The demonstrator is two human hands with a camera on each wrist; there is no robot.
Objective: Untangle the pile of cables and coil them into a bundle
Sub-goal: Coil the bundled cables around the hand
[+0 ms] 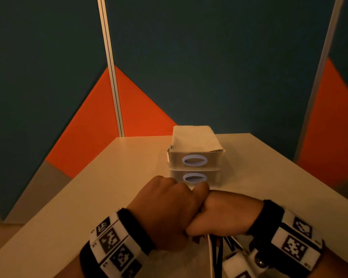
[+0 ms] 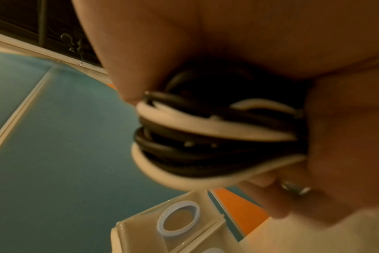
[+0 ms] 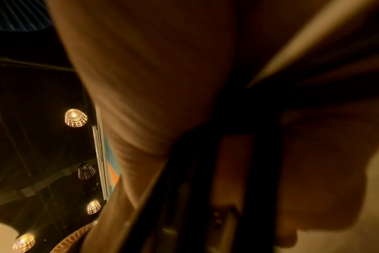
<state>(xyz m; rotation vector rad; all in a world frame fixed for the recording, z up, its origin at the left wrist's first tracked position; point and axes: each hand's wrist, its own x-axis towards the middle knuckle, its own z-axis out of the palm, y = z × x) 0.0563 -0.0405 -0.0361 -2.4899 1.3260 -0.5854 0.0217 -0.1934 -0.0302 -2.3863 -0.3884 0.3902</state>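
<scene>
Cables — in both hands' grip.

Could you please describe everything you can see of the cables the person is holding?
The cables are a mix of white and black cords, smooth and rubbery-looking, wound into a tight stack of loops. The left hand grips the coil, fingers and thumb curled around it, and the right hand, pressed against the left, holds it too. In the head view several loose strands hang below the hands above the table. Plugs are too blurred to identify.
</scene>
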